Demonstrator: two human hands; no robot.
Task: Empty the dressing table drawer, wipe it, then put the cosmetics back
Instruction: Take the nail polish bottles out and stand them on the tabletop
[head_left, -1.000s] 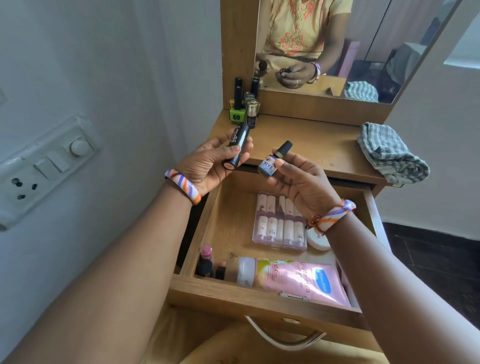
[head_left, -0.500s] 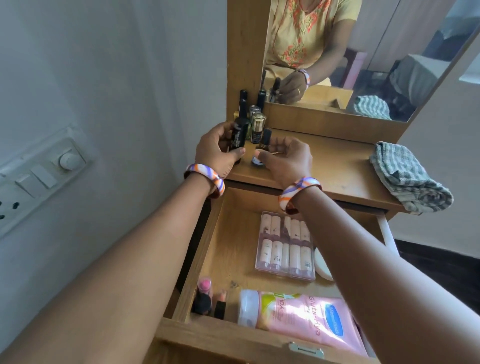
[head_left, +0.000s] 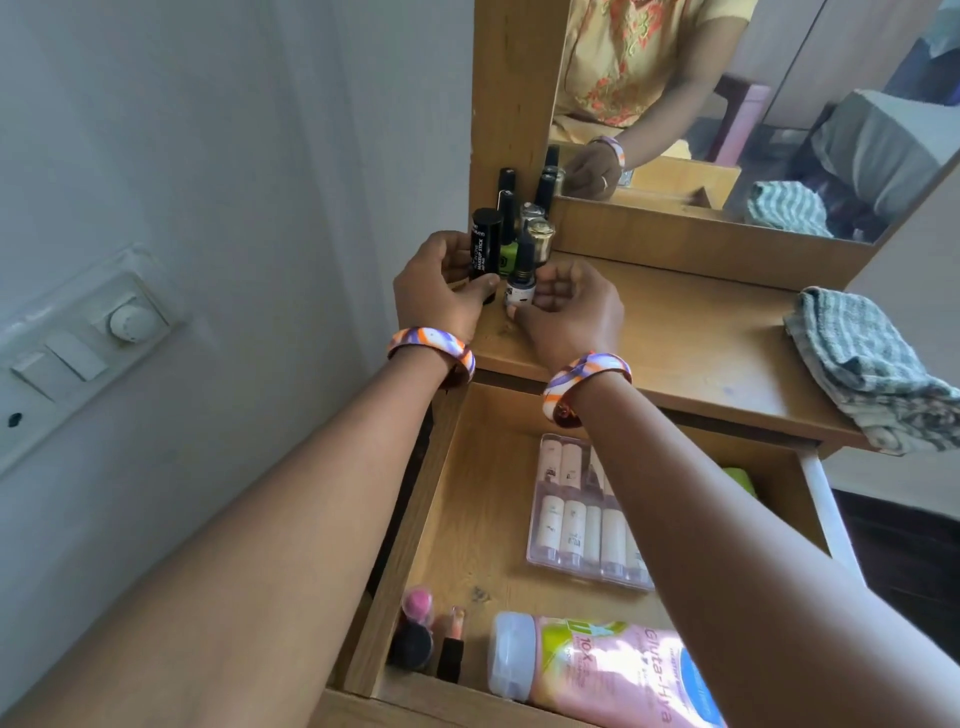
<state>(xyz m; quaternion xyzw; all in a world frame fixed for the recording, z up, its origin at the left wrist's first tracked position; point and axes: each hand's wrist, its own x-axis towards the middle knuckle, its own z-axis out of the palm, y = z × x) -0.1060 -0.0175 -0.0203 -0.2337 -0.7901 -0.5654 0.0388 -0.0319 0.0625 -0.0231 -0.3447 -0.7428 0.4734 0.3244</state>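
Two hands: both are up at the rear left corner of the tabletop, each closed on one small item, with the open drawer below my wrists.
Left hand: fingers and thumb are wrapped round the black makeup stick, which stands upright with its base at or just above the wood; I cannot tell if it is already resting.
Risk at the left grip: the stick is tall and narrow, so I judge that letting go before it sits flat would tip it into the neighbours.
Cluster behind the grips: a green polish bottle, a gold-capped bottle and other dark-capped bottles stand packed against the mirror frame, touching or nearly so.
Risk there: a knuckle drawn back carelessly could, I think, knock them down like skittles, and a glass bottle could roll off the front edge into the drawer.
Right hand: fingertips pinch the small white bottle low on its body, black cap upward, just beside the stick.
Risk at the right grip: the two items are close enough to clash as I release.
Below the right forearm: the clear vial case, lipsticks and pink tube are in the drawer, so emptying is not finished.
Far right of the grips: the checked cloth overhangs the tabletop edge and may slip.
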